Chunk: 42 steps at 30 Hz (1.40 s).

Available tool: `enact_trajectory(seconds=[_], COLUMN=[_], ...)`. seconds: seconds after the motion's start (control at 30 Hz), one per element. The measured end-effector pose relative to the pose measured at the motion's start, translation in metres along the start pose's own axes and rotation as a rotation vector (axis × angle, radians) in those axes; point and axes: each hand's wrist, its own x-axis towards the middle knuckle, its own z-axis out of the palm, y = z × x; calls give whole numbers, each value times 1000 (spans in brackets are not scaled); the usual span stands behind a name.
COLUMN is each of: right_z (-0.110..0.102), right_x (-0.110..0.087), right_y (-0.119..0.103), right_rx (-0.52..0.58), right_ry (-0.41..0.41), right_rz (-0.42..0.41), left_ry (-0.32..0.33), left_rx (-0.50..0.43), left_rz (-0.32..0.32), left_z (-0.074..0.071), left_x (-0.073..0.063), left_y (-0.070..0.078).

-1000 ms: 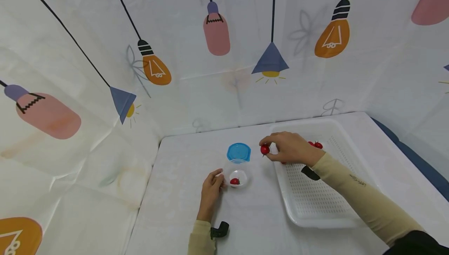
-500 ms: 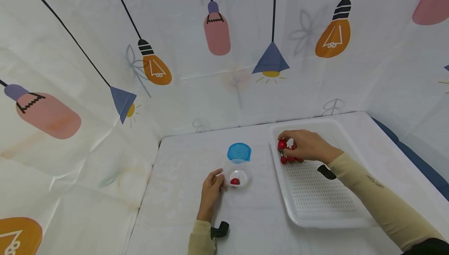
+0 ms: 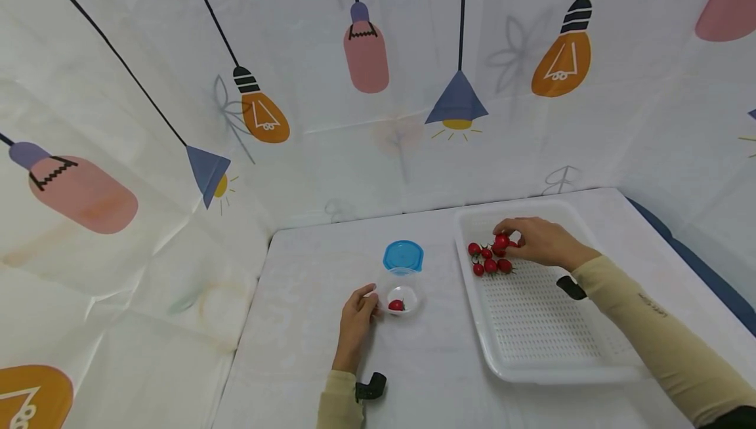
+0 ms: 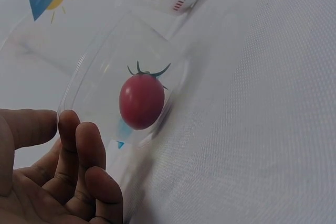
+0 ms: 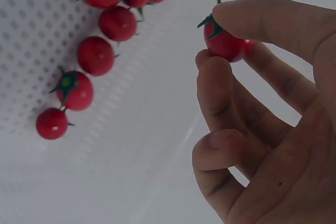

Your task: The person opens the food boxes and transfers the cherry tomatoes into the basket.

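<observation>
My left hand (image 3: 356,317) pinches the rim of a small clear plastic cup (image 4: 100,82) between thumb and fingertips. One red cherry tomato (image 4: 142,101) with a green stalk lies inside the cup. Over the white perforated basket (image 3: 480,340), my right hand (image 3: 546,243) holds another cherry tomato (image 5: 226,44) between thumb and fingers, its green calyx showing beside the thumb. Below and left of that hand, several loose cherry tomatoes (image 3: 490,266) lie grouped at the basket's far left part; the right hand's fingers overlap some of them in the head view.
A blue lid (image 3: 403,255) lies on the white table (image 3: 295,324) just behind the cup. The basket's raised rim stands between the cup and the tomatoes. Behind the table hangs a white sheet (image 3: 331,173) printed with lamps.
My right hand has moved right, from the gap between cup and basket to over the basket, with a cherry tomato in its fingers. The left hand and cup stay in place.
</observation>
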Motion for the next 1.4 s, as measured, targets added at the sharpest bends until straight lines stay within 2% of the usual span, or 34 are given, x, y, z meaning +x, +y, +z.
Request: enact_trajectory(seconds=[0.2,0.43,0.6,0.7,0.9,1.0,1.4], right_z=[3,11,18,21,29,30,25], right_x=[-7,-10,-9,-9,-10,-10,-10], right_y=[11,23,26,26,30,32,30], right_rx=[-24,-32,-37,-25,-23,-25,-40], right_ry=[-29,-127,-157,-168,-209,-216,-201], right_rz=[0,11,8,14,67,65,30], left_ry=[-3,-1,7,8,-27,-39,-28], left_rx=[-12,-4,2,14,12,17,8], left_rz=[-9,0,-7,-15,-1,5,-7], left_z=[1,0,1,1,0,-1,-1], left_x=[1,1,1,-1,-17,-22,-21], left_y=[0,0,0,6,33,41,41])
